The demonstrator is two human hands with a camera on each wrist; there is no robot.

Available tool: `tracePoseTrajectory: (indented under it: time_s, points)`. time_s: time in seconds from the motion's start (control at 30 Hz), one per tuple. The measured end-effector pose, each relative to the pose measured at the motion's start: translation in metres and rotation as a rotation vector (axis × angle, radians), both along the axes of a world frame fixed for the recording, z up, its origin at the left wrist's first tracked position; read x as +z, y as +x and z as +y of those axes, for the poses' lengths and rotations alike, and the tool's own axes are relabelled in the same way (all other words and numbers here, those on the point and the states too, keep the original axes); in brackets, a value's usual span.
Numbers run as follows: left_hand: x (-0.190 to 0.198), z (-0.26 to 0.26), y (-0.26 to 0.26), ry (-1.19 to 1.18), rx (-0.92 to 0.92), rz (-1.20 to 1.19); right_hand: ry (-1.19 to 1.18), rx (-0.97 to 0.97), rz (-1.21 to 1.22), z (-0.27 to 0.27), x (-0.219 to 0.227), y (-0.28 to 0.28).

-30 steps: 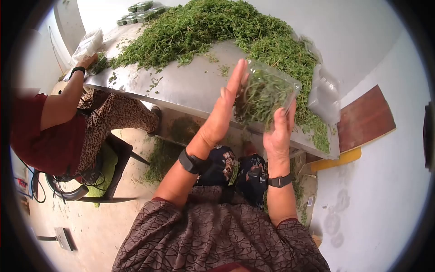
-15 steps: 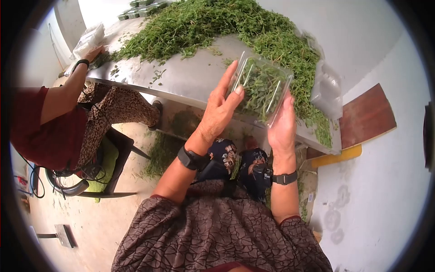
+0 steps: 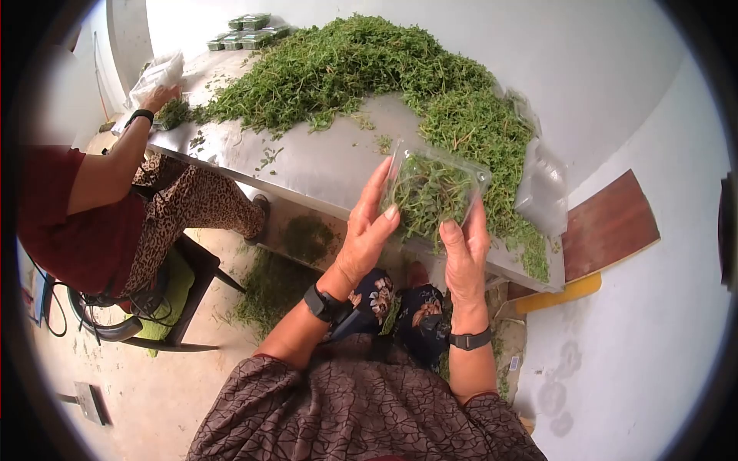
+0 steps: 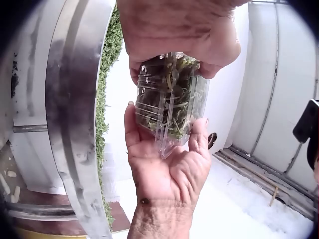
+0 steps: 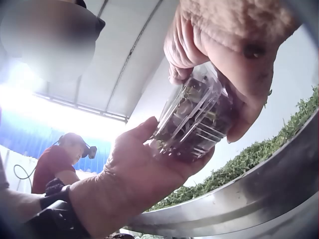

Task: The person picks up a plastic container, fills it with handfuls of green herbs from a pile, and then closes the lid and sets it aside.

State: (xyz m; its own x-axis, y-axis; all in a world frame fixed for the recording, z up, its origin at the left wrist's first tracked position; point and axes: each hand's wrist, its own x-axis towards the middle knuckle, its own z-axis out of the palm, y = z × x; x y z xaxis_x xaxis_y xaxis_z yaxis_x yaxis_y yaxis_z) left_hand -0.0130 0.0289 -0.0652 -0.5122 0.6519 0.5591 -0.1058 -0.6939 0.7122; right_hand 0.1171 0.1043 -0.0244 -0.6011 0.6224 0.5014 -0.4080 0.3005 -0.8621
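I see the clear plastic clamshell box (image 3: pixel 434 196), packed with green herb sprigs, held up off the metal table (image 3: pixel 307 165) between my two hands, just over the table's near edge. The left hand (image 3: pixel 367 230) presses its palm and straight fingers flat against the box's left side, thumb resting along the near corner. The right hand (image 3: pixel 465 253) cups the box from beneath and from the right, its fingers curling up round the box's near wall, so this hand truly holds it while the left one steadies it. In the left wrist view the box (image 4: pixel 169 102) sits between both palms, ribbed walls showing, sprigs pressed against the plastic. The right wrist view shows the box (image 5: pixel 197 117) gripped the same way.

Beyond the grip, further from me, a big heap of cut green herbs (image 3: pixel 369 65) covers the table. To the right of the grip lies a bunch of clear plastic bags (image 3: pixel 542 184). Far beyond the heap stand filled boxes (image 3: pixel 246 31) in a stack. Well left of the grip, another person (image 3: pixel 92 207) in a red top sits at the table's end.
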Motion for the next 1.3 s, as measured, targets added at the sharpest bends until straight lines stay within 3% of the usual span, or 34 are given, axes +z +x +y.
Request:
tracePoseTrajectory:
  time_s: [0.07, 0.2, 0.3, 0.37, 0.43, 0.57, 0.8, 0.93, 0.97, 1.07, 1.3]
  points:
    - [-0.001, 0.001, 0.000, -0.041, 0.040, 0.087, -0.010, -0.042, 0.000, 0.001, -0.002, 0.000]
    - [-0.005, 0.003, 0.003, 0.004, -0.007, 0.033, -0.111, -0.080, 0.141, 0.007, -0.013, -0.005]
    - [-0.016, 0.004, 0.011, 0.027, -0.075, -0.087, -0.131, -0.117, 0.196, 0.005, -0.012, -0.009]
    - [-0.011, 0.003, 0.022, -0.056, -0.110, -0.292, -0.148, -0.134, 0.242, 0.001, -0.016, -0.014]
    - [-0.002, 0.003, 0.027, 0.051, -0.153, -0.415, -0.171, -0.142, 0.213, -0.005, -0.018, -0.014]
    - [0.001, -0.003, 0.005, 0.114, -0.136, -0.501, 0.023, -0.072, 0.024, 0.005, -0.021, -0.003]
    - [-0.005, -0.006, -0.013, 0.014, -0.054, -0.511, 0.346, -0.292, 0.046, 0.015, 0.026, 0.010]
    - [-0.013, -0.006, -0.018, -0.017, -0.168, -0.460, 0.457, -0.396, 0.005, 0.005, 0.030, 0.010]
    - [-0.014, -0.007, -0.017, -0.028, -0.201, -0.483, 0.455, -0.392, 0.001, 0.003, 0.027, 0.008]
    - [-0.001, -0.012, -0.010, 0.026, -0.283, -0.642, 0.661, -0.032, -0.265, -0.005, 0.020, 0.005]
    - [-0.002, -0.013, -0.016, -0.013, -0.274, -0.497, 0.579, -0.018, -0.289, -0.016, 0.027, 0.007]
